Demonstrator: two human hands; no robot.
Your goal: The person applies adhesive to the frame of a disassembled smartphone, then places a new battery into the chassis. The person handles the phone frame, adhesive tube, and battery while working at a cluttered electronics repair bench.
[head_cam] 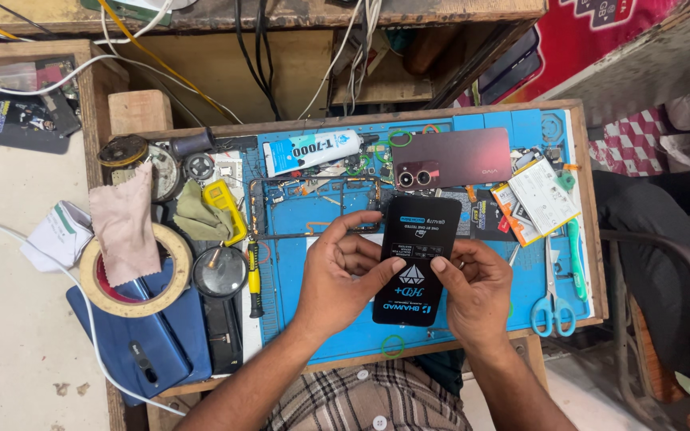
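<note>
From the head camera, the left hand [343,271] and right hand [477,289] both grip a black phone screen panel [417,257], fingers curled round its long sides and thumbs pressed on its face. It is held above the near edge of the blue work mat [297,263]. A maroon phone back cover [457,157] lies near the mat's far edge, with blue-handled scissors [551,299] at its right edge.

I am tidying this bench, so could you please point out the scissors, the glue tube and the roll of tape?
scissors [551,307]: head view, on the blue handles.
glue tube [313,152]: head view, middle of the white body.
roll of tape [171,279]: head view, right side of the ring.
</note>
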